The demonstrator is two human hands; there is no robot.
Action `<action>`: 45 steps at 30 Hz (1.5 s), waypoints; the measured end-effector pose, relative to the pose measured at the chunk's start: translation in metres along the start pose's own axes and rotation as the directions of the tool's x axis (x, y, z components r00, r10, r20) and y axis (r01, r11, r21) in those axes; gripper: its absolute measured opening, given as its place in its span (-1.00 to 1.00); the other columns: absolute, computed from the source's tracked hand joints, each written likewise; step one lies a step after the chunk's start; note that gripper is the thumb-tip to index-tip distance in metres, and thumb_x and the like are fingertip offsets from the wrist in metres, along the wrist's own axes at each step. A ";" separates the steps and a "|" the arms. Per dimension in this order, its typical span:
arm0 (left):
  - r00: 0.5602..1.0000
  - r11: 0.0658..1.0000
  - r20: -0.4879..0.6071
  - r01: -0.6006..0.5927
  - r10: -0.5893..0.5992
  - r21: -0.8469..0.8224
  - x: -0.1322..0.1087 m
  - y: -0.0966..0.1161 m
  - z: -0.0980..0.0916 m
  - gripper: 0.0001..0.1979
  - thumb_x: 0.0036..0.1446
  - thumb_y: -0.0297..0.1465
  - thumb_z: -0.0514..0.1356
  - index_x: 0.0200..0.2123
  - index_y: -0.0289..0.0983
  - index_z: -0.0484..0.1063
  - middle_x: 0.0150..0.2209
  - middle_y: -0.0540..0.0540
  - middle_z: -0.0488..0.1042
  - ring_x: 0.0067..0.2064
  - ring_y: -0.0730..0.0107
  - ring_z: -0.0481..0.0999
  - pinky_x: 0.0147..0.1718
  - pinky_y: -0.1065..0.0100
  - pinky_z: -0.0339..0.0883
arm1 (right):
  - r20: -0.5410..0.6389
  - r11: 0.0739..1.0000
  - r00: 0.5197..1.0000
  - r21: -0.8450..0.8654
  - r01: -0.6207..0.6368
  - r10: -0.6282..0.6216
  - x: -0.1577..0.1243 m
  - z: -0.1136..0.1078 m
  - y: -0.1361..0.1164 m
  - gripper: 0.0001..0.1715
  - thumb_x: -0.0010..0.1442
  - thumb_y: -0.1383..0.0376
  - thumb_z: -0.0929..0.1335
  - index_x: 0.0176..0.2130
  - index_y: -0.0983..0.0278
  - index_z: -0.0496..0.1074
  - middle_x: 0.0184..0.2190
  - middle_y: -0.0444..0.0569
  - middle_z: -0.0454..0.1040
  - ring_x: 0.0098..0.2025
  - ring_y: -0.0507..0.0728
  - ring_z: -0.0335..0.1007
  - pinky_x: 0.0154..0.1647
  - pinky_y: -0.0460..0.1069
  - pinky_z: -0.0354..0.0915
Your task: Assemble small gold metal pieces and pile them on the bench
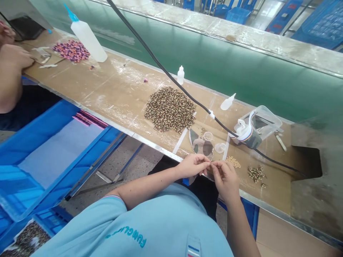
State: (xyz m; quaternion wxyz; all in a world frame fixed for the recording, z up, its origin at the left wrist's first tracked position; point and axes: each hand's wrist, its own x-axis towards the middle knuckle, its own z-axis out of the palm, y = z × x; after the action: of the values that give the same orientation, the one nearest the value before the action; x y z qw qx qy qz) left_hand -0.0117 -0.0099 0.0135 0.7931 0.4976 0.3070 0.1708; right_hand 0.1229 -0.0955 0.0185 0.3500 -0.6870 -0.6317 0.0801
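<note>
Both hands are raised just above the near edge of the wooden workbench (107, 96), wrists turned inward so the fingertips (207, 164) meet. My left hand (191, 166) and right hand (224, 180) are each closed to a pinch; whatever lies between them is too small to make out and partly hidden by my fingers. The small pile of pale beads (233, 161) and the cluster of patterned beads (255, 174) sit just right of my hands, within easy reach, apparently for that reason. The large heap of brown-and-cream beads (170, 109) lies farther off, beyond my hands. Two clear plastic dishes (215, 142) stand between that heap and my right hand. A co-worker's hand (16, 57), cut off by the left frame edge, rests beside a pile of pink-and-purple beads (71, 50).
</note>
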 end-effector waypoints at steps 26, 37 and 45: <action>0.927 0.818 -0.069 -0.288 0.368 0.497 -0.005 -0.013 0.006 -0.83 0.14 -0.43 0.05 -0.38 -0.32 0.43 -0.59 0.04 0.38 -0.59 0.56 0.33 -0.49 0.50 0.27 | -0.068 0.996 0.998 -0.093 0.000 -0.007 -0.011 0.015 0.002 -0.85 0.28 0.28 0.16 -0.32 0.21 0.24 -0.39 -0.06 0.35 -0.29 0.08 0.28 -0.31 -0.03 0.21; 0.957 0.883 -0.102 -0.204 0.270 0.422 -0.005 -0.010 0.009 -0.82 0.14 -0.44 0.04 -0.37 -0.33 0.43 -0.60 0.05 0.36 -0.64 0.60 0.31 -0.56 0.53 0.26 | -0.031 0.996 0.996 -0.032 -0.088 0.087 -0.009 0.015 0.004 -0.75 0.28 0.18 0.13 -0.35 0.21 0.25 -0.45 -0.09 0.35 -0.38 0.08 0.27 -0.36 -0.03 0.17; 0.955 0.889 -0.089 -0.226 0.283 0.397 -0.006 -0.012 0.011 -0.82 0.12 -0.46 0.06 -0.34 -0.35 0.47 -0.61 0.03 0.40 -0.64 0.59 0.34 -0.56 0.55 0.27 | -0.034 0.990 0.993 -0.079 -0.113 0.110 -0.010 0.014 0.011 -0.54 0.26 -0.02 0.08 -0.38 0.23 0.28 -0.48 -0.05 0.35 -0.41 0.11 0.26 -0.38 0.00 0.13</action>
State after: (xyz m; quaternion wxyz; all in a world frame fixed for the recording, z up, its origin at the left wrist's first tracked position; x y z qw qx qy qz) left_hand -0.0095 -0.0257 0.0083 0.6268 0.6651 0.3230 0.2459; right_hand 0.1224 -0.0988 -0.0019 0.3261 -0.7361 -0.5898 0.0637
